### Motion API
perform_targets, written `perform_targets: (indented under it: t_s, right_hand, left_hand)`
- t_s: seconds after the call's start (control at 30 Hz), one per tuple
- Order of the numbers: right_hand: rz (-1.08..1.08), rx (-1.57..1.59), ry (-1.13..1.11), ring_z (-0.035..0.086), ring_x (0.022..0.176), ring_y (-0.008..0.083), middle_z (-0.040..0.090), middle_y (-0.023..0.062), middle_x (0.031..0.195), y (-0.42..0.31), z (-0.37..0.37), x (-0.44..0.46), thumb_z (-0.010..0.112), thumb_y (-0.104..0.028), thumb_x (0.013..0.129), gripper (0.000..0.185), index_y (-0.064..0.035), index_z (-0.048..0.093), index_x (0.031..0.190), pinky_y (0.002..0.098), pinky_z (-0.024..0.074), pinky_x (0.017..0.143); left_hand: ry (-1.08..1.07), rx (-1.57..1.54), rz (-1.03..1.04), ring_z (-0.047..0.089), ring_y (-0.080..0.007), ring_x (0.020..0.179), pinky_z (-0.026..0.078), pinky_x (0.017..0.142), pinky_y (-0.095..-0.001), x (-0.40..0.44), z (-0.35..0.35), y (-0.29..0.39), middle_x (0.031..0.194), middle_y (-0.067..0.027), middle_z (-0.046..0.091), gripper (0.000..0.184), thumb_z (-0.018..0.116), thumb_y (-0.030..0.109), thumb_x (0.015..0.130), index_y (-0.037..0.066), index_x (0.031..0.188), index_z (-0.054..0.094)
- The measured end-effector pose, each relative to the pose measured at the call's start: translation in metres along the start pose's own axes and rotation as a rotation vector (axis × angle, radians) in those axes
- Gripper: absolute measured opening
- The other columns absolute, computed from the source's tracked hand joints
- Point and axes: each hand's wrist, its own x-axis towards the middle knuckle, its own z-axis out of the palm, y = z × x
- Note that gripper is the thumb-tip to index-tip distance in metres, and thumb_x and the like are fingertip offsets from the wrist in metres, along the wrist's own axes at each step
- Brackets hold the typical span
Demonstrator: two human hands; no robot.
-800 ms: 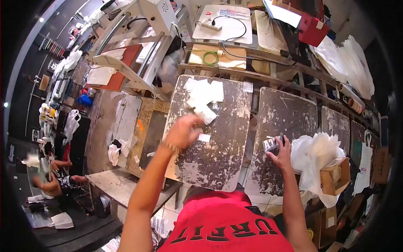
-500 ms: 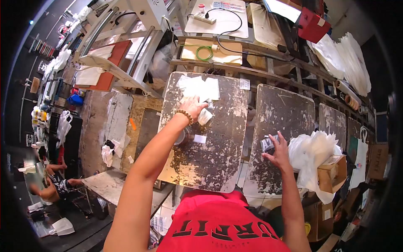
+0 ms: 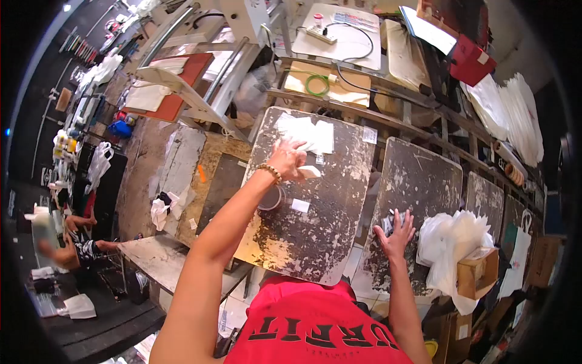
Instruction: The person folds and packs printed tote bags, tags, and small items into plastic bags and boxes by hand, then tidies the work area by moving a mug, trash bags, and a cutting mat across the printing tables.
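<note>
My left hand (image 3: 287,161) is closed around a small stack of white slips (image 3: 310,172), which sticks out past the thumb. It hovers at the near edge of a spread of white labels (image 3: 315,134) on the scuffed dark board (image 3: 321,230). A single white card (image 3: 300,205) lies nearer to me, and a round container (image 3: 271,198) sits partly behind my left forearm. On the neighbouring board (image 3: 418,173), my right hand (image 3: 398,235) has its fingers spread over a small dark packet with light print (image 3: 387,224), mostly covered by the hand.
A bundle of white plastic bags (image 3: 451,242) and a cardboard box (image 3: 478,273) stand right of my right hand. A press-like machine (image 3: 227,73) rises at the back left. Behind the boards, a power strip (image 3: 321,36) trails a black cable. Another person (image 3: 73,242) sits far left.
The camera view has shifted, moving the boards rightward in frame. My left hand has drawn slightly back from the labels with the white slips. My right hand has flattened over the dark packet.
</note>
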Motion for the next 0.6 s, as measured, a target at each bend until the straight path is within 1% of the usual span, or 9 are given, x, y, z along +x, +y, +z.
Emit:
perform_targets:
  t_s: [0.1, 0.13, 0.23, 0.3, 0.4, 0.47, 0.53, 0.57, 0.6]
  right_hand:
    - [-0.023, 0.037, 0.072, 0.017, 0.147, 0.0423, 0.025, 0.0192, 0.157, 0.004, 0.011, -0.003, 0.074, -0.048, 0.08, 0.078, -0.0165, 0.045, 0.145, 0.0619, 0.0133, 0.115]
    - [-0.032, 0.054, 0.098, 0.018, 0.146, 0.0423, 0.026, 0.0194, 0.156, 0.009, 0.018, -0.003, 0.073, -0.045, 0.082, 0.075, -0.016, 0.045, 0.145, 0.0613, 0.0136, 0.115]
    - [-0.052, 0.067, 0.149, 0.021, 0.145, 0.043, 0.029, 0.0205, 0.155, 0.015, 0.024, -0.006, 0.07, -0.033, 0.087, 0.061, -0.0121, 0.049, 0.141, 0.0573, 0.017, 0.116]
    - [-0.059, 0.06, 0.155, 0.022, 0.145, 0.0434, 0.03, 0.0211, 0.154, 0.016, 0.025, -0.005, 0.069, -0.031, 0.087, 0.058, -0.0104, 0.051, 0.139, 0.0562, 0.0184, 0.116]
    - [-0.209, 0.072, 0.302, 0.039, 0.133, 0.0452, 0.047, 0.0231, 0.142, 0.015, 0.019, -0.001, 0.068, -0.018, 0.087, 0.043, -0.0049, 0.059, 0.127, 0.0548, 0.0288, 0.111]
    - [-0.227, 0.069, 0.244, 0.043, 0.131, 0.0434, 0.048, 0.0241, 0.141, 0.024, 0.022, 0.008, 0.067, -0.025, 0.088, 0.043, -0.0067, 0.059, 0.125, 0.0514, 0.0342, 0.108]
    - [-0.401, -0.001, 0.374, 0.052, 0.119, 0.0446, 0.055, 0.0268, 0.131, 0.033, 0.028, 0.006, 0.06, -0.024, 0.095, 0.033, -0.0037, 0.062, 0.12, 0.0521, 0.0423, 0.1]
    - [-0.443, -0.127, 0.411, 0.058, 0.111, 0.0359, 0.062, 0.0217, 0.118, 0.013, 0.015, -0.007, 0.056, -0.029, 0.099, 0.033, -0.0009, 0.063, 0.116, 0.0474, 0.0457, 0.096]
    - [-0.404, -0.073, 0.327, 0.056, 0.117, 0.0369, 0.057, 0.0221, 0.129, 0.006, 0.004, -0.016, 0.057, -0.035, 0.097, 0.043, -0.0015, 0.06, 0.123, 0.0497, 0.0438, 0.101]
  left_hand:
    - [-0.361, -0.902, -0.19, 0.063, -0.0198, 0.109, 0.048, 0.098, -0.0369, 0.006, 0.038, -0.033, 0.116, -0.0037, 0.069, 0.041, 0.088, 0.02, 0.071, 0.008, 0.104, 0.068]
    - [-0.254, -0.991, -0.104, 0.066, -0.0142, 0.095, 0.053, 0.088, -0.031, 0.002, 0.03, -0.023, 0.105, -0.0048, 0.072, 0.049, 0.088, 0.02, 0.075, 0.002, 0.115, 0.065]
    - [-0.169, -1.622, -0.259, 0.069, -0.0168, 0.089, 0.059, 0.077, -0.0351, -0.001, 0.02, -0.007, 0.101, -0.006, 0.071, 0.042, 0.083, 0.019, 0.08, 0.005, 0.114, 0.063]
    - [-0.101, -1.834, -0.376, 0.071, -0.0189, 0.084, 0.061, 0.069, -0.036, -0.003, 0.007, 0.007, 0.099, -0.0069, 0.07, 0.039, 0.081, 0.019, 0.081, 0.005, 0.113, 0.062]
    - [0.106, -1.98, -0.469, 0.072, -0.0215, 0.078, 0.062, 0.059, -0.0347, -0.008, 0.002, 0.021, 0.095, -0.0101, 0.07, 0.038, 0.078, 0.023, 0.085, 0.004, 0.113, 0.06]
    - [0.096, -2.212, -0.161, 0.07, -0.0216, 0.085, 0.062, 0.064, -0.0347, -0.012, 0.021, 0.021, 0.102, -0.0088, 0.068, 0.042, 0.075, 0.025, 0.087, 0.006, 0.12, 0.058]
    - [0.227, -2.366, -0.267, 0.07, -0.022, 0.085, 0.062, 0.065, -0.0354, -0.025, 0.025, 0.045, 0.103, -0.0089, 0.067, 0.048, 0.076, 0.023, 0.087, 0.011, 0.128, 0.053]
    - [0.216, -2.283, -0.164, 0.07, -0.023, 0.084, 0.062, 0.063, -0.0366, -0.033, 0.022, 0.049, 0.105, -0.0101, 0.067, 0.054, 0.077, 0.022, 0.085, 0.009, 0.131, 0.051]
    - [0.203, -2.217, -0.354, 0.07, -0.0231, 0.083, 0.062, 0.061, -0.0369, -0.051, 0.002, 0.061, 0.105, -0.0106, 0.067, 0.055, 0.078, 0.022, 0.085, 0.008, 0.131, 0.051]
